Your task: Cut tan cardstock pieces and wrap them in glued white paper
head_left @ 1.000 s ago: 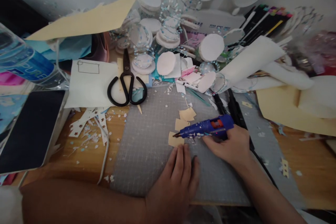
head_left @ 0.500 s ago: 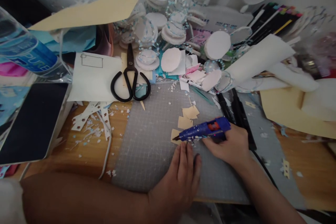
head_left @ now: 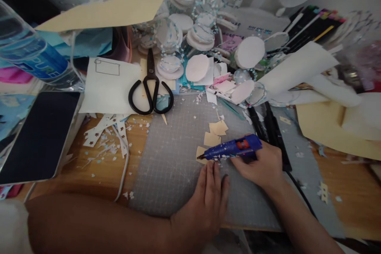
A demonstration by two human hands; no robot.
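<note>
A blue glue gun (head_left: pixel 232 147) is gripped in my right hand (head_left: pixel 262 164), its dark tip pointing left over a small yellow paper piece (head_left: pixel 201 152). My left hand (head_left: pixel 205 202) lies on the grey cutting mat (head_left: pixel 166 174), fingers stretched forward, their tips touching the near edge of that piece. Two more yellow pieces (head_left: pixel 212 139) sit just beyond it on the mat, one overlapping the other. Whether glue is leaving the tip is too small to tell.
Black-handled scissors (head_left: pixel 151 87) rest on white paper (head_left: pixel 104 87) at the back left. A phone (head_left: pixel 40 137) and a water bottle (head_left: pixel 38 53) stand at the left. White discs (head_left: pixel 197 67), paper rolls (head_left: pixel 297 67) and black pens (head_left: pixel 275 135) crowd the back and right.
The whole view has shifted slightly. Both hands and the glue gun hold nearly the same place over the yellow piece.
</note>
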